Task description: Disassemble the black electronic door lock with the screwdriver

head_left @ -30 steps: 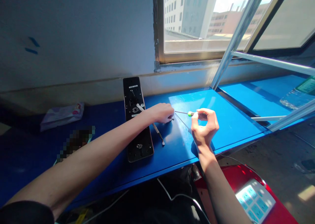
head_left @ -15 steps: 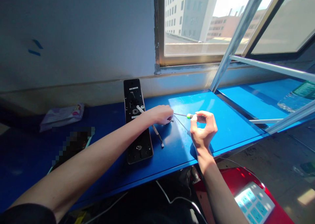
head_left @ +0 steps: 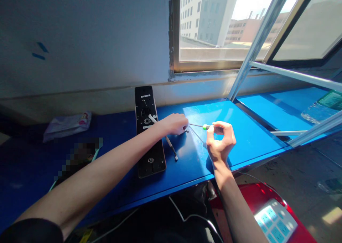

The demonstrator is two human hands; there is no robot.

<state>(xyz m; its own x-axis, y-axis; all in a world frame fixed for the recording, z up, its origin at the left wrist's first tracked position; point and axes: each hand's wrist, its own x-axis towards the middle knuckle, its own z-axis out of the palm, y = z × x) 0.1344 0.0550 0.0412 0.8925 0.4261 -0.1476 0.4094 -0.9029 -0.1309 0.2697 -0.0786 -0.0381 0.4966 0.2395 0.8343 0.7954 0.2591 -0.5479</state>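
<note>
Two curled hands (head_left: 177, 124), the right (head_left: 220, 147) round a screwdriver (head_left: 205, 127)

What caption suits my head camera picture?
A right hand points a thin, green-collared screwdriver toward the left hand above a shiny blue table.

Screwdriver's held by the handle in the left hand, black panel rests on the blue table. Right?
Wrong hand: the head view shows the right hand holding the screwdriver by its handle. The black panel does rest on the blue table.
</note>
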